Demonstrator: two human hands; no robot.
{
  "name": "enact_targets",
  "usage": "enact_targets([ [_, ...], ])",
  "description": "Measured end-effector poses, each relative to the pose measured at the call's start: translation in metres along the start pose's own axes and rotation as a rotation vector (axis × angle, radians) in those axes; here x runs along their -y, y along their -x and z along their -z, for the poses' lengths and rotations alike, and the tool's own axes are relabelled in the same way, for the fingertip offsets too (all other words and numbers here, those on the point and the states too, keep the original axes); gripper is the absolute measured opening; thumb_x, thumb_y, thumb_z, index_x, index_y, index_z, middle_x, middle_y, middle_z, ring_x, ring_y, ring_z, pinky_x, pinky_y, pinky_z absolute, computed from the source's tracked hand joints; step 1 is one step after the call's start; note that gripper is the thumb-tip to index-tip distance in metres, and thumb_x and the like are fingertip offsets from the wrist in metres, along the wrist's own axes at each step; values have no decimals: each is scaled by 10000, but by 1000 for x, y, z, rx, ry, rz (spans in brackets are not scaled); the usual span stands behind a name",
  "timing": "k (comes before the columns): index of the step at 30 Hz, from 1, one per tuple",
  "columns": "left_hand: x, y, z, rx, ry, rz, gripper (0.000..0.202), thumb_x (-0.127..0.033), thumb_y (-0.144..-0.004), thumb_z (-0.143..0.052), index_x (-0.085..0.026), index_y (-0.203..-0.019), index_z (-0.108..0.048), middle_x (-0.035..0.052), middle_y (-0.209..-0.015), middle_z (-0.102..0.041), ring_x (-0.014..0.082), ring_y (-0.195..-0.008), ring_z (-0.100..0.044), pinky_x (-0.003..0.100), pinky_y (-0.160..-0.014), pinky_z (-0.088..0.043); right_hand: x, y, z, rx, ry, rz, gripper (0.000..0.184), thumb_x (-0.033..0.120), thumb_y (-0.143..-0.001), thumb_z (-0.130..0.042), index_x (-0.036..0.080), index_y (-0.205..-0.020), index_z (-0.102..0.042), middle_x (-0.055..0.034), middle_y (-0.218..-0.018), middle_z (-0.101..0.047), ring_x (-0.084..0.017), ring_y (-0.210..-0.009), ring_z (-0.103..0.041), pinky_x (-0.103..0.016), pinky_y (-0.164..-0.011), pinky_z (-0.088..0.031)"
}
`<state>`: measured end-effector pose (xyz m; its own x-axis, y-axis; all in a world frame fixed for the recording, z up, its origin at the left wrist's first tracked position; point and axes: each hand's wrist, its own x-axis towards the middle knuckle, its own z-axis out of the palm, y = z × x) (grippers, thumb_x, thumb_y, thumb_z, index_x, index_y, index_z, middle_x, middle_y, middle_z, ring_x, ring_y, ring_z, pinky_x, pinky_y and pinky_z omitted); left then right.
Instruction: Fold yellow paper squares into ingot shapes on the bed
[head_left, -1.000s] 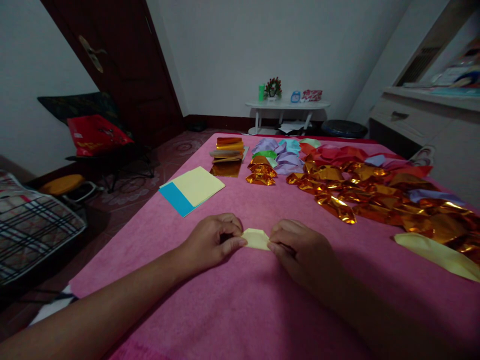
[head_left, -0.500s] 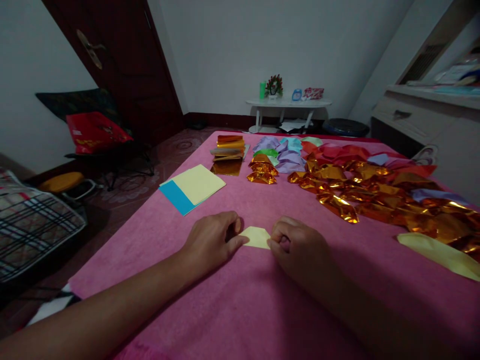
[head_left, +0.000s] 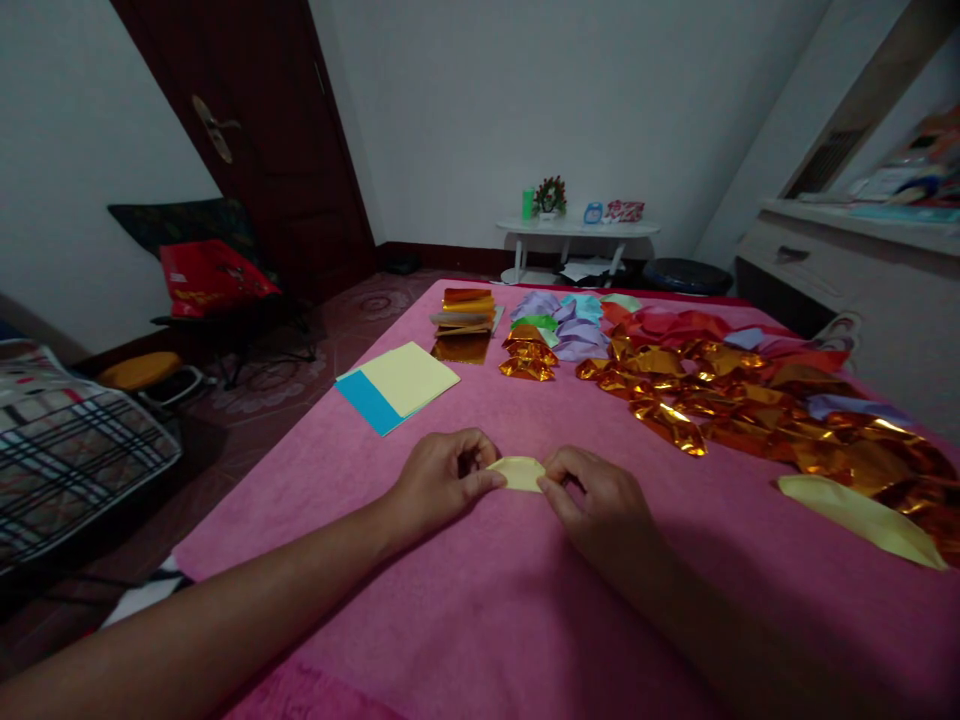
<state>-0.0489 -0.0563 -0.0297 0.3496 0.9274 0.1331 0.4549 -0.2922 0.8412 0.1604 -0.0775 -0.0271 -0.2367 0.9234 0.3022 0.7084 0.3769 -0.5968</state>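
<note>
A small folded piece of pale yellow paper (head_left: 521,474) is held over the pink cloth, its top edge slightly bowed. My left hand (head_left: 450,472) pinches its left end between thumb and fingers. At the right end, my right hand (head_left: 596,500) grips the paper the same way. To the right of my right hand lies a finished-looking yellow folded paper boat shape (head_left: 861,518). Beyond my left hand rests a stack of square sheets, with yellow paper (head_left: 411,378) on top and blue paper (head_left: 373,402) showing at one side.
The pink cloth (head_left: 450,600) covers the table. Shiny gold folded papers (head_left: 675,428) spread over the right side, with purple, red and green ones behind. A pile of gold foil sheets (head_left: 463,345) lies farther back. A white side table (head_left: 577,229) stands by the wall.
Both hands keep hold of the yellow paper's ends. Its flat trapezoid outline has become more curved. The whole view has shifted slightly.
</note>
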Motion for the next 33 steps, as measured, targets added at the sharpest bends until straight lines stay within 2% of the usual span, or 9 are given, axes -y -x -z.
enact_targets([
  [3, 2, -5, -5, -78, 174, 19, 180, -304, -752, -660, -148, -746, -571, -11, -622, -587, 87, -530, -497, 190, -496, -356, -2, -3, -3, -40, -88, -25, 108, 225, -774, -546, 193, -670, -549, 19, -605, -552, -127, -557, -493, -245, -552, -348],
  [6, 0, -18, -11, -141, 315, -27, 119, -252, -786, -601, -156, -842, -558, -37, -529, -559, 90, -469, -521, 188, -489, -391, -6, -10, -6, -146, -204, -76, 117, 235, -767, -550, 189, -660, -566, 23, -580, -550, -116, -517, -481, -234, -517, -349],
  [9, -5, -37, -17, -214, 390, -109, 120, -215, -783, -575, -152, -885, -579, -34, -548, -574, 93, -461, -555, 189, -486, -419, -12, -22, -10, -266, -289, -140, 118, 264, -729, -595, 184, -644, -582, 9, -598, -574, -132, -551, -510, -243, -540, -368],
  [11, -10, -48, -21, -275, 483, -103, 126, -209, -744, -598, -140, -849, -591, -16, -630, -607, 93, -463, -567, 206, -486, -455, -18, -30, -11, -255, -467, -163, 91, 257, -672, -646, 178, -710, -623, -3, -674, -620, -147, -611, -542, -248, -571, -392],
  [13, -15, -55, -25, -285, 524, -104, 152, -226, -719, -616, -127, -832, -591, -3, -660, -619, 102, -469, -577, 232, -491, -489, -24, -36, -11, -250, -514, -158, 151, 257, -627, -682, 168, -743, -646, -8, -700, -639, -146, -607, -543, -247, -562, -395],
  [17, -20, -53, -30, -274, 557, -119, 269, -228, -635, -703, -113, -859, -608, 35, -735, -663, 135, -575, -623, 240, -523, -511, -29, -36, -8, -243, -624, -157, 177, 317, -643, -679, 150, -668, -629, 5, -577, -605, -123, -521, -513, -239, -516, -386],
  [21, -15, -47, -27, -270, 551, -109, 339, -221, -575, -761, -101, -873, -652, 50, -758, -684, 124, -590, -602, 193, -479, -455, -25, -31, -2, -236, -733, -164, 243, 370, -634, -707, 139, -667, -636, -1, -549, -613, -105, -476, -500, -233, -498, -402],
  [26, -10, -44, -21, -250, 518, -90, 309, -286, -613, -759, -80, -837, -709, 71, -699, -695, 114, -521, -565, 194, -440, -414, -21, -29, 2, -239, -822, -185, 281, 399, -607, -744, 139, -657, -649, -12, -555, -634, -107, -484, -536, -224, -499, -430],
  [33, -17, -42, -21, -280, 484, -136, 273, -335, -664, -730, -99, -800, -739, 72, -696, -693, 123, -530, -571, 223, -469, -440, -26, -31, 1, -231, -890, -225, 278, 379, -604, -763, 129, -689, -676, -18, -554, -649, -95, -465, -543, -200, -473, -429],
])
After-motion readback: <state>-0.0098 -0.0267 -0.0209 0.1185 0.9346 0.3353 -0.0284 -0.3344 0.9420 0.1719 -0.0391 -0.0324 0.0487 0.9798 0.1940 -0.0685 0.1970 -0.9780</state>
